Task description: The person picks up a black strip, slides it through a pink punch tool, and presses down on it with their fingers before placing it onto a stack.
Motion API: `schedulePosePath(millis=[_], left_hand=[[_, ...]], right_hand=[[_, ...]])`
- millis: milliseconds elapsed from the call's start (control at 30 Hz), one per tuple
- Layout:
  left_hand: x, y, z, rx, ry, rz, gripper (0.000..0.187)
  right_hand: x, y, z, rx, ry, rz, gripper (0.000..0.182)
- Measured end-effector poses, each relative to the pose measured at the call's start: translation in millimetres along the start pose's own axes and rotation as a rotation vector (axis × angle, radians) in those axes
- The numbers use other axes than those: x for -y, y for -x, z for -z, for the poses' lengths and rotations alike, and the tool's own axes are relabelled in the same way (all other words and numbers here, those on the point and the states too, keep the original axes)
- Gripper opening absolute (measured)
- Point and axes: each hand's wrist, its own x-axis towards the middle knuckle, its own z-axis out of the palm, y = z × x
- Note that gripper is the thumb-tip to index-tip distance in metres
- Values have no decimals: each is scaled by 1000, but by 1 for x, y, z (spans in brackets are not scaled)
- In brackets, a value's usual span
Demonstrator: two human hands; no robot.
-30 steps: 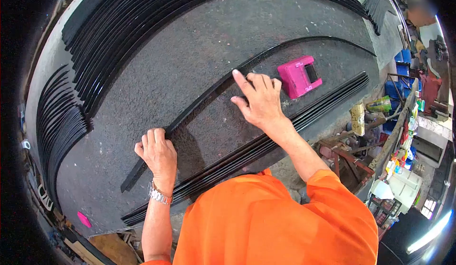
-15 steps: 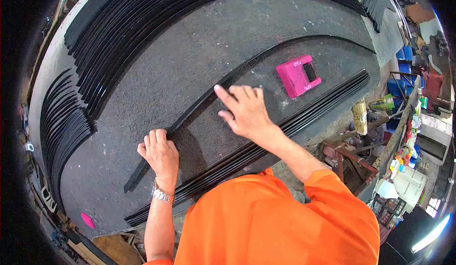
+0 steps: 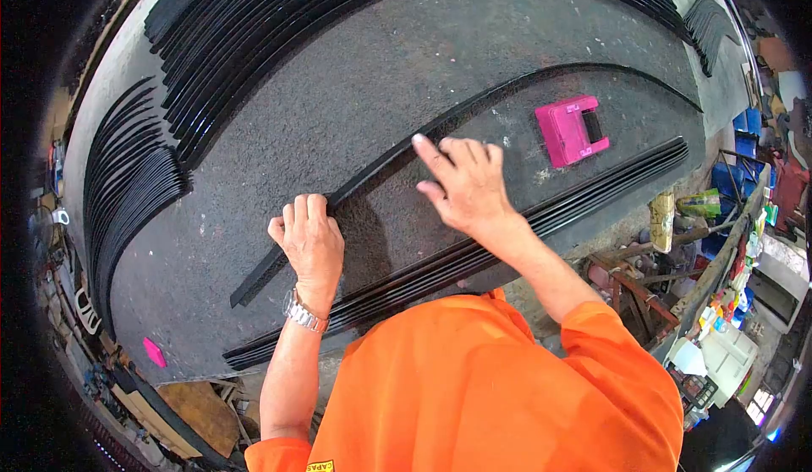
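A long black strip (image 3: 381, 167) lies across the dark tabletop (image 3: 338, 91), curving towards the upper right. My left hand (image 3: 311, 239), with a metal watch on its wrist, is closed around the strip's lower-left part. My right hand (image 3: 463, 180) has its index finger extended against the strip near its middle, with the thumb apart and the other fingers loosely bent. To the right of that hand sits a pink case (image 3: 573, 130) with a black part. Nearer my body, a bundle of straight black strips (image 3: 592, 189) runs diagonally, partly behind my right forearm.
Many curved black strips (image 3: 254, 45) are stacked along the far side. Another fanned stack (image 3: 127, 184) lies at left, and a smaller one (image 3: 709, 28) at upper right. A small pink piece (image 3: 154, 352) rests near the lower-left edge. Metal frames and clutter stand beyond the table's right edge.
The camera view has shifted, moving the table's contents mostly rightward in frame. Both hands stay at the strip, with the right index finger still extended; the strip's lower-left end appears higher.
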Motion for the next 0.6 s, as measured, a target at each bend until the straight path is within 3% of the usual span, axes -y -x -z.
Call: schedulePosePath(millis=[167, 600], left_hand=[[1, 1, -1, 14, 6, 11, 23], [-1, 1, -1, 11, -7, 5, 24]], right_hand=[[-31, 0, 12, -51, 109, -109, 72], [-4, 3, 1, -11, -11, 11, 70]])
